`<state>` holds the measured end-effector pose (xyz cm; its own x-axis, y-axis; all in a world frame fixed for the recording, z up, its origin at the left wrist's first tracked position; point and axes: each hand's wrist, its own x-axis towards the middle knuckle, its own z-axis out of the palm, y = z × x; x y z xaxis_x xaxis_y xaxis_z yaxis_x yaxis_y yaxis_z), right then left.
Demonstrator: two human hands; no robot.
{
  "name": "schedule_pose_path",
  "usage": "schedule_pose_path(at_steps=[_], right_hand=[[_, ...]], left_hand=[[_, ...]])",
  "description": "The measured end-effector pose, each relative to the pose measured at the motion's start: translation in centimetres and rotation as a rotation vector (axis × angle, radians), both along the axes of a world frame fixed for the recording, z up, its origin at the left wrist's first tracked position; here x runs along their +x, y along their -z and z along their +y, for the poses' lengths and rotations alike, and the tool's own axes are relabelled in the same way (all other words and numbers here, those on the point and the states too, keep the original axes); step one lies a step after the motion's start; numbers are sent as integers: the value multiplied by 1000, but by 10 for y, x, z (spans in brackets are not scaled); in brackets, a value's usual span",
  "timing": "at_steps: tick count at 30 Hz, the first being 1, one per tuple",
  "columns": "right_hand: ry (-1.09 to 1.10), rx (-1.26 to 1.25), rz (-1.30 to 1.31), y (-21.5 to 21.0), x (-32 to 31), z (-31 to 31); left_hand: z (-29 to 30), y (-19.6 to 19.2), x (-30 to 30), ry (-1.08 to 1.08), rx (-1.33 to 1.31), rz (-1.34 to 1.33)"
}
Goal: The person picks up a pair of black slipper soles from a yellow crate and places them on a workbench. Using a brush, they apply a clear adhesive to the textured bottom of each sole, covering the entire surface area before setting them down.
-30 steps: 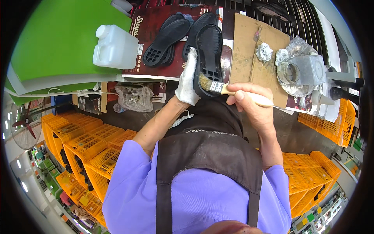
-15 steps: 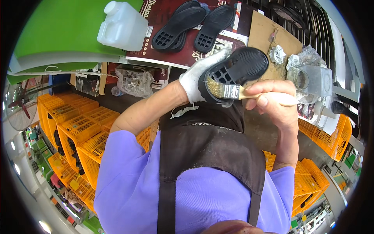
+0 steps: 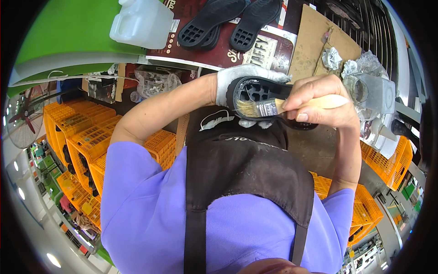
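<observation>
Brushing the hollow side of a black shoe sole (image 3: 267, 98), the person holds the work up near the chest, above the dark apron (image 3: 248, 169). The left hand (image 3: 237, 82), in a white glove, has its grip closed around the sole's edge, fingers curling under it. The right hand (image 3: 319, 102) is bare, its grip pinched tight on the pale wooden handle of a flat brush (image 3: 269, 108), whose bristles lie just inside the sole's moulded cavities, beside the gloved fingers.

Several slips seem possible. Bristles this close to the left grip could smear whatever they carry onto the glove, and a coated glove may then stick or mark the sole's outside. Because the sole hangs in the air rather than on the desk (image 3: 315, 41), a hard stroke could twist it out of the left grip and drop it onto the apron. Drips would land there too. Beyond the right grip, a clear jar (image 3: 369, 93) wrapped in crinkled foil stands near the elbow's swing; a wide return could knock it. 2 more soles (image 3: 230, 20) and a white jug (image 3: 141, 23) lie farther off, past the left grip.
</observation>
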<state>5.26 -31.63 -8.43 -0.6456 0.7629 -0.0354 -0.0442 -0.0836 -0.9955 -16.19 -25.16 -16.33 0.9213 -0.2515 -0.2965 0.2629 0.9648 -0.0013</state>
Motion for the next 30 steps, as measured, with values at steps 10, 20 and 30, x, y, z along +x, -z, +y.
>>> schedule_pose_path(at_steps=[10, 20, 30], right_hand=[[-161, -3, -51, 7, 9, 12], [-110, -92, -246, 9, 47, -8], [441, 630, -378, -5, 53, -57]], left_hand=[[0, 12, -4, 12, 680, -133], [1, -4, 3, 11, 331, 359], [-15, -3, 5, -297, -20, -37]])
